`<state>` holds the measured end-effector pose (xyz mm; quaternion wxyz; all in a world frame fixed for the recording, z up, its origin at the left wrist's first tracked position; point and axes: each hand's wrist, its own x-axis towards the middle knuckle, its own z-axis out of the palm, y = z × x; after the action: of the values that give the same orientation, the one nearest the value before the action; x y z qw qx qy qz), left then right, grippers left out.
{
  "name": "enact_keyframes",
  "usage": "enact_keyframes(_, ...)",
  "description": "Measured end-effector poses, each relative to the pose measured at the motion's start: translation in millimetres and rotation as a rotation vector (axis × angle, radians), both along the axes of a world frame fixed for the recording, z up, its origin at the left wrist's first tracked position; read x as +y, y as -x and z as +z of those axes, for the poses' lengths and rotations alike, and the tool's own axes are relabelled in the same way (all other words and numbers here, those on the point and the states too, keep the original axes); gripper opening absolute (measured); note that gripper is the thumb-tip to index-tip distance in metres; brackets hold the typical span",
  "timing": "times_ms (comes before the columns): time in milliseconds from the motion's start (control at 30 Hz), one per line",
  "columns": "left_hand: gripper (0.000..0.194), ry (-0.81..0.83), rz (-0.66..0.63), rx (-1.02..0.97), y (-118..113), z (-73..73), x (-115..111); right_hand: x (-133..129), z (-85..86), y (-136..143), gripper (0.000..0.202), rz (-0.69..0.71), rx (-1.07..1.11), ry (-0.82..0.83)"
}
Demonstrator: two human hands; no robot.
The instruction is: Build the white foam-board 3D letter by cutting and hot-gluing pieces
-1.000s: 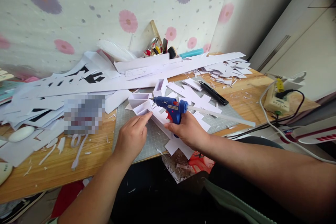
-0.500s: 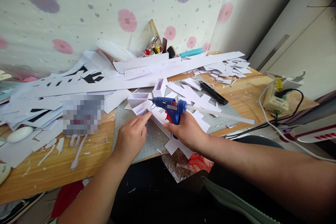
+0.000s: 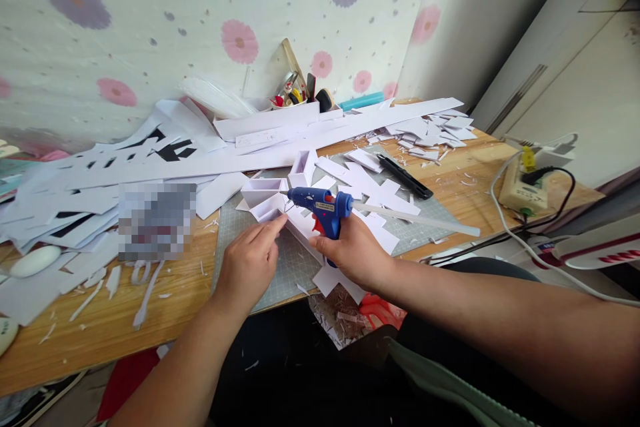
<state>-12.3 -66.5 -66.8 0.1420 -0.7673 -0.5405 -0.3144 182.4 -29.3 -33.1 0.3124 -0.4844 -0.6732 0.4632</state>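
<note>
1. Far left: white sheets (image 3: 125,170), some with cut-out openings, lie in an overlapping heap on the table (image 3: 190,300). A pixelated item (image 3: 157,220) rests in front of them; its nature cannot be determined
2. Left hand (image 3: 250,260): fingers close together, index finger extended to the near edge of the white box form (image 3: 270,205). Whether it grips or merely steadies the piece cannot be told
3. Centre: the box form, open-topped with angled walls, sits over the grey cutting mat (image 3: 285,283), directly beneath the nozzle. Step in hand, in my judgement: gluing a seam at its inner corner. Contact between nozzle and card cannot be confirmed
4. Right hand (image 3: 357,247): closed around the handle of the blue glue gun (image 3: 323,207), nozzle directed left, glue stick (image 3: 420,217) projecting from the rear
5. Right of centre: a black cutter (image 3: 406,177) lies on flat white card pieces (image 3: 363,183), with a scrap pile (image 3: 433,130) beyond
6. Assessment: the next move calls for a steady nozzle along the joint, even trigger pressure, the walls held in line and the left fingertip kept clear of hot glue
</note>
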Motion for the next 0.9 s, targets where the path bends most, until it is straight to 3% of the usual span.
enact_keyframes(600, 0.044, -0.032, -0.011, 0.008, 0, -0.3, -1, 0, -0.5, -1, 0.020, 0.011, 0.012, 0.021)
enact_keyframes(733, 0.043, -0.032, -0.004, 0.004, 1, 0.1, -1, 5, 0.2, -7, 0.020, -0.011, 0.140, 0.025)
enact_keyframes(900, 0.045, -0.043, -0.017, -0.006, 0, 2.5, -5, 16, 21.8, -24, 0.023, -0.099, 0.420, 0.140)
